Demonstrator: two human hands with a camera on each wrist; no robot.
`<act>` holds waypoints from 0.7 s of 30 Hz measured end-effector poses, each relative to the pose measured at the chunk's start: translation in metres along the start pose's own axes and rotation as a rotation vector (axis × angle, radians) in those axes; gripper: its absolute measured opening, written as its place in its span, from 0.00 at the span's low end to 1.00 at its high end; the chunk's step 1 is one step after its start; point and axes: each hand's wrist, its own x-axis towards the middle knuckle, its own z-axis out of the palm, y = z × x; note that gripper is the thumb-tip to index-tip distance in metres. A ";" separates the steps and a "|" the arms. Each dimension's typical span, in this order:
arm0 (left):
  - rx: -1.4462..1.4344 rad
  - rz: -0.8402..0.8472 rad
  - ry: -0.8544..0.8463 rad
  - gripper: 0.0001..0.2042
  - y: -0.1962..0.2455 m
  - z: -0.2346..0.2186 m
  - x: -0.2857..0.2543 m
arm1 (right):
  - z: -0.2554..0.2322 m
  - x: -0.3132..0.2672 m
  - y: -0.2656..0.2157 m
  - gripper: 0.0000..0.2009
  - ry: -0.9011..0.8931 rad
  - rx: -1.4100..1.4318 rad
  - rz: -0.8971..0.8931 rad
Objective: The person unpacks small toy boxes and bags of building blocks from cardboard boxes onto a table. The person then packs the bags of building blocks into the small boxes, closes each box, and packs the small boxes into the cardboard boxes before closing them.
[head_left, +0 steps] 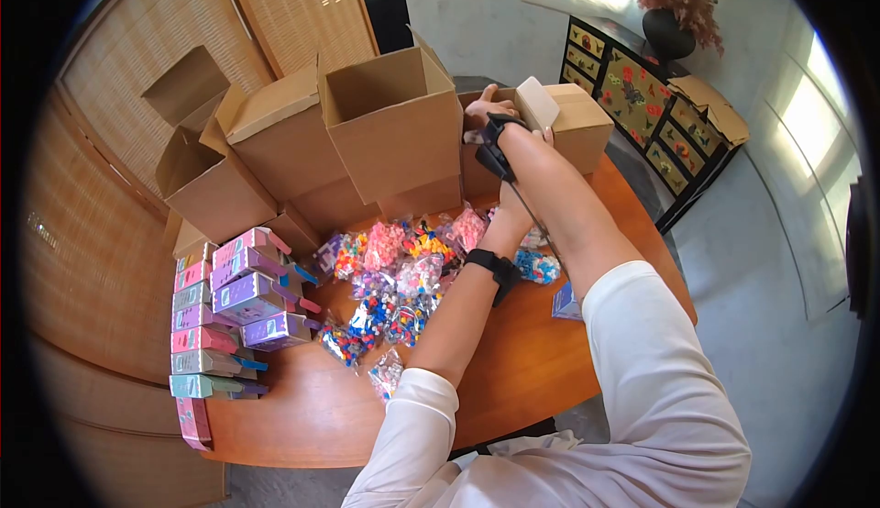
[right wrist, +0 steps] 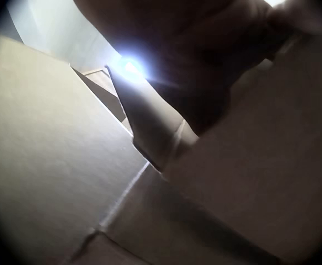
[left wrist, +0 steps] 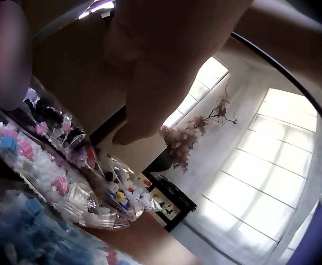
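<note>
Both hands are at a small cardboard box [head_left: 579,121] at the back right of the table, and my forearms cross in front of it. Over the box's left side my right hand [head_left: 490,111] reaches, its fingers bent at the opening. A pale flap [head_left: 538,103] stands up beside it. My left hand [head_left: 513,218] passes beneath the right forearm, which hides most of it; fingertips [head_left: 547,136] show at the flap's base. In the left wrist view, the left hand [left wrist: 150,83] points a digit down toward the cardboard. The right wrist view shows the dark right hand [right wrist: 199,61] above cardboard flaps [right wrist: 56,132].
Several clear bags of colourful small pieces [head_left: 403,270] lie mid-table. Stacked pink, purple and green boxes [head_left: 206,334] line the left edge. Larger open cartons [head_left: 394,132] stand along the back. A purple-blue box [head_left: 566,303] lies by the right forearm; a decorated cabinet [head_left: 632,95] stands behind.
</note>
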 end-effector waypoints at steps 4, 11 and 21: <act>-0.522 -0.271 -0.584 0.30 -0.009 -0.005 0.007 | -0.049 -0.066 -0.007 0.43 -0.016 -0.128 -0.045; -0.036 -0.078 -0.427 0.42 -0.006 -0.011 0.008 | -0.166 -0.130 0.088 0.38 -0.095 0.017 -0.918; 0.022 -0.187 -0.539 0.43 -0.017 -0.002 0.032 | -0.136 -0.279 0.335 0.44 -0.427 0.186 -0.726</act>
